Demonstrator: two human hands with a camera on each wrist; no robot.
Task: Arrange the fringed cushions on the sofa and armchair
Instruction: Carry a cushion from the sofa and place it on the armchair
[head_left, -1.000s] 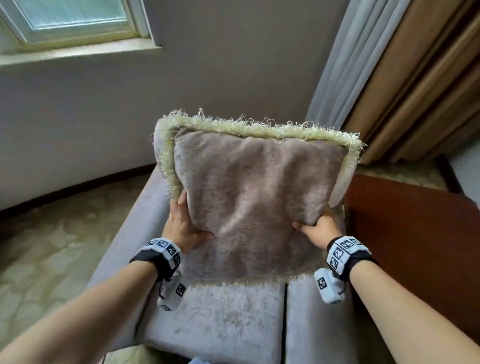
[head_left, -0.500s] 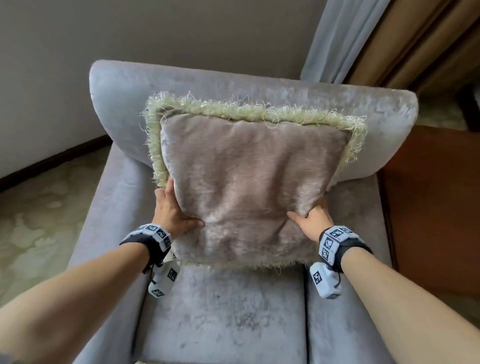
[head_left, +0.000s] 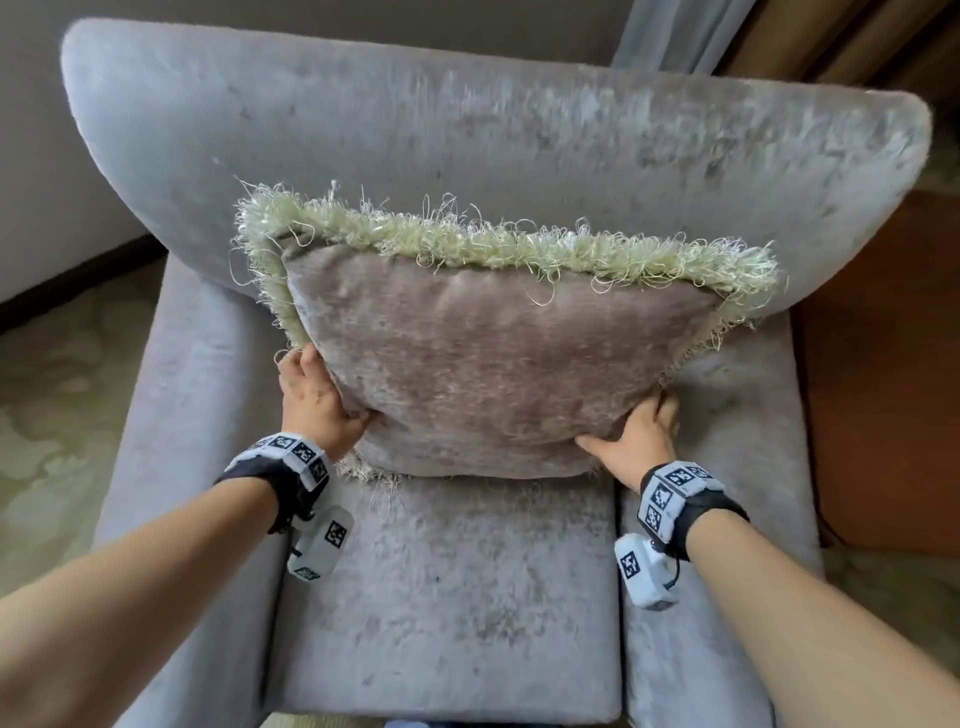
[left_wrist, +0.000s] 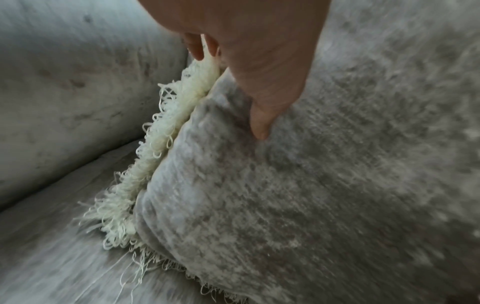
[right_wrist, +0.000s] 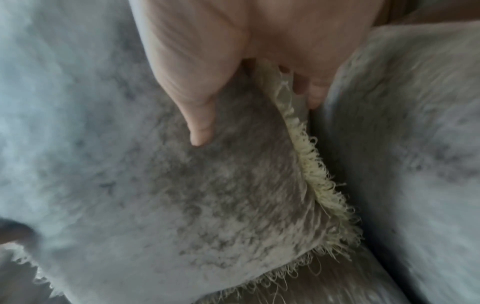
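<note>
A taupe velvet cushion (head_left: 488, 364) with a pale green fringe (head_left: 467, 244) stands upright on the seat of the grey armchair (head_left: 441, 597), leaning toward its backrest (head_left: 467, 130). My left hand (head_left: 317, 400) grips its lower left edge, thumb on the front face and fingers behind the fringe. My right hand (head_left: 636, 436) grips the lower right edge the same way. In the left wrist view the thumb (left_wrist: 259, 123) presses into the cushion (left_wrist: 311, 185) beside its cream fringe (left_wrist: 145, 164). The right wrist view shows the thumb (right_wrist: 200, 127) on the cushion (right_wrist: 182, 195), with the fingers tucked behind the fringe (right_wrist: 311, 164).
The armchair's padded arms (head_left: 176, 415) flank the seat on both sides. A dark wooden table (head_left: 883, 389) stands close on the right. Patterned pale carpet (head_left: 57, 405) lies to the left, and curtains (head_left: 701, 31) hang behind the chair by the grey wall.
Both hands have lowered the cushion from mid-air down onto the armchair seat, against the backrest. My view has tipped downward and closer, so the whole chair now shows.
</note>
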